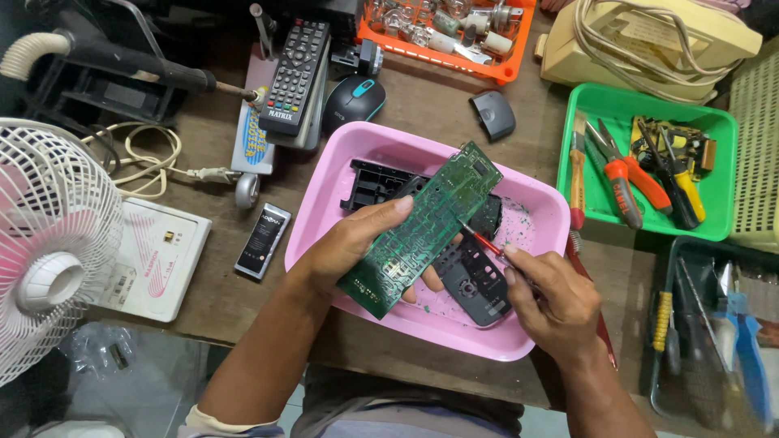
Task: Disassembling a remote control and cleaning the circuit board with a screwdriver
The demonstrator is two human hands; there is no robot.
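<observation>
Circuit board [422, 231] over tray [535, 203], pliers bin [714, 122] right, fan [49, 243] left

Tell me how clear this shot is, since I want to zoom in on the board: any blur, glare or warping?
Head view: even, soft light with faint shadows; the green circuit board in the left hand is sharp, no glare on it. The right hand with its red tool is crisp too. The white fan and the yellow basket bend towards the edges from the wide lens.

Bare forearms here, both hands ungloved, a pale rolled sleeve cuff [213, 422] on the left arm, grey-blue cloth at the lap.
</observation>
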